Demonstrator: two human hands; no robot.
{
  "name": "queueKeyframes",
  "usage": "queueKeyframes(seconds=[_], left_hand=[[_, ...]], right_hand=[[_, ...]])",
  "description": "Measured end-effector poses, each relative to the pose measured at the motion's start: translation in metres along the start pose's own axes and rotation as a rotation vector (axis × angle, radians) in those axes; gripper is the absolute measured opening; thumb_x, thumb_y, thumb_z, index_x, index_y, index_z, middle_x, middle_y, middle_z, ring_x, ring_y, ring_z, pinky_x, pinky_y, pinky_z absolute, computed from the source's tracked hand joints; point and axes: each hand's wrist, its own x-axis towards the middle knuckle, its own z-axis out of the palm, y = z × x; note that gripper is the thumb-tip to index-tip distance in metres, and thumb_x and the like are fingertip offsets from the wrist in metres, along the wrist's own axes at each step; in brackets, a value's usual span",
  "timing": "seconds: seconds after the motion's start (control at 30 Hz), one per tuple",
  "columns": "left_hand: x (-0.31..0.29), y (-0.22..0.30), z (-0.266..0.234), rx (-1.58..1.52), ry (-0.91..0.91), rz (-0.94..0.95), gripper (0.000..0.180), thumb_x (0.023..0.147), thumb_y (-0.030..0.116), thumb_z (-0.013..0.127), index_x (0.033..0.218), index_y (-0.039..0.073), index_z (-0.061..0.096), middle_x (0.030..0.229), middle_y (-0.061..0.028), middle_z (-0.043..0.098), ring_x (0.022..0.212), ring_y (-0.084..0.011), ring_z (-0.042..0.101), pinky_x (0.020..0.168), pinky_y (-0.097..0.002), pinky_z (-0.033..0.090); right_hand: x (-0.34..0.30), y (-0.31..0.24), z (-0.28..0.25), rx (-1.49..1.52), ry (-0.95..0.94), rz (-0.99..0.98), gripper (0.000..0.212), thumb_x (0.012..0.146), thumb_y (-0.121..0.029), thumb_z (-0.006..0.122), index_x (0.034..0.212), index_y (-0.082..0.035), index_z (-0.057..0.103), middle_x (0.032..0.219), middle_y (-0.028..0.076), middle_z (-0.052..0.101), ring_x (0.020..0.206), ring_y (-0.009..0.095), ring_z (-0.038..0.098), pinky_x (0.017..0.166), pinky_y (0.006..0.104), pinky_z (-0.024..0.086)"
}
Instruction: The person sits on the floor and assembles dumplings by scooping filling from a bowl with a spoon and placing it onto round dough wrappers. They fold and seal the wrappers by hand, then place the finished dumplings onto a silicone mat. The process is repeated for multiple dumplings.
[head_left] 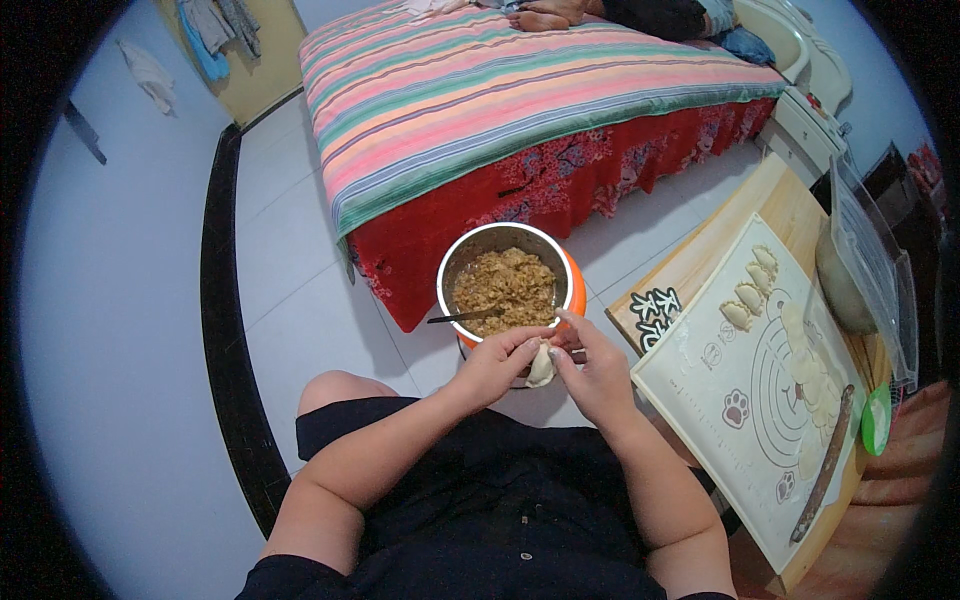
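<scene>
Between my two hands is a pale dumpling (541, 368), pinched along its edge. My left hand (497, 362) grips it from the left with thumb and fingers closed. From the right, my right hand (592, 368) presses its thumb and fingers on the same dumpling. Just beyond my hands stands an orange pot (577, 290) with a steel rim, full of brown minced filling (505, 285). A dark-handled utensil (462, 317) rests in the filling, its handle over the left rim.
At my right, a white dough mat (700, 400) lies on a wooden table (690, 240). Several finished dumplings (748, 295), flat wrappers (815, 375), a rolling pin (828, 465) and a green bowl (876, 420) are there. A striped bed (480, 90) stands ahead; a person's feet (545, 16) rest on it.
</scene>
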Motion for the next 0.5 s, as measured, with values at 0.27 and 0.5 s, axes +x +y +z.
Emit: queueKeyframes(seconds=[0.27, 0.5], left_hand=[[-0.004, 0.006, 0.002, 0.065, -0.009, -0.014, 0.035, 0.095, 0.020, 0.042, 0.128, 0.007, 0.045, 0.112, -0.0063, 0.055, 0.096, -0.0123, 0.055, 0.080, -0.0286, 0.049], [-0.002, 0.005, 0.003, 0.001, -0.044, -0.002, 0.037, 0.094, 0.017, 0.045, 0.129, 0.005, 0.043, 0.117, -0.0075, 0.055, 0.100, -0.0135, 0.054, 0.084, -0.0284, 0.048]], right_hand=[[0.001, 0.006, 0.004, -0.128, 0.066, -0.202, 0.038, 0.075, -0.002, 0.061, 0.112, -0.003, 0.053, 0.088, 0.016, 0.062, 0.081, 0.030, 0.063, 0.070, 0.0351, 0.051], [0.000, 0.007, 0.002, -0.147, 0.034, -0.173, 0.038, 0.076, -0.001, 0.060, 0.113, -0.004, 0.053, 0.093, 0.018, 0.062, 0.082, 0.030, 0.062, 0.072, 0.0358, 0.050]])
